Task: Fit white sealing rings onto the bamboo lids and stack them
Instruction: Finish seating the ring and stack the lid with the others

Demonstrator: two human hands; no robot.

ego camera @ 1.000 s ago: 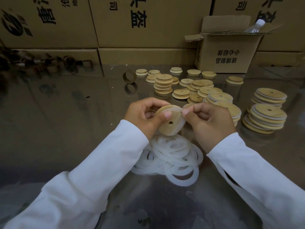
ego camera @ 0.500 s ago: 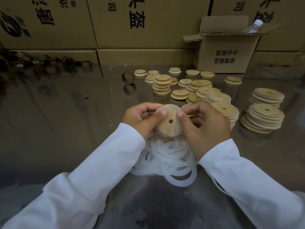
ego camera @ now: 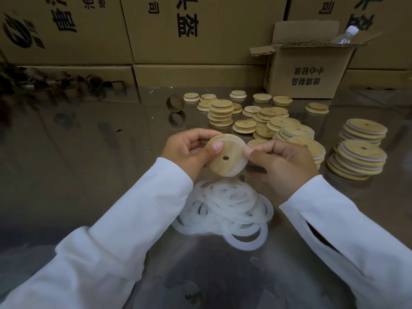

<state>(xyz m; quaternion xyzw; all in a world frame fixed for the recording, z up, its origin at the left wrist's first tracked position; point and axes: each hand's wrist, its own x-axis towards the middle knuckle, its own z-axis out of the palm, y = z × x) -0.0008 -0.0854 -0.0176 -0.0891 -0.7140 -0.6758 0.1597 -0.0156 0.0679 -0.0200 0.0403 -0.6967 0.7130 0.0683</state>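
Two hands: the bamboo lid (ego camera: 227, 158) is pinched at its rim between them, by the left hand (ego camera: 189, 150) with thumb on the face and fingers curled behind, and by the right hand (ego camera: 282, 166) at the opposite edge.
Lid: a flat, smooth disc of pale wood with one small centre hole. A white edge along its lower rim is judged to be a ring nearly seated.
Handling: judged light and stiff, best taken by the rim.
Rings (ego camera: 231, 208): just below the hands, a loose heap of thin translucent white loops, likely soft and limp.
Finished stacks (ego camera: 361, 157): right of the right hand, lids with white edges.
Bare lids (ego camera: 223, 112): beyond the hands, on the glossy table (ego camera: 89, 152).
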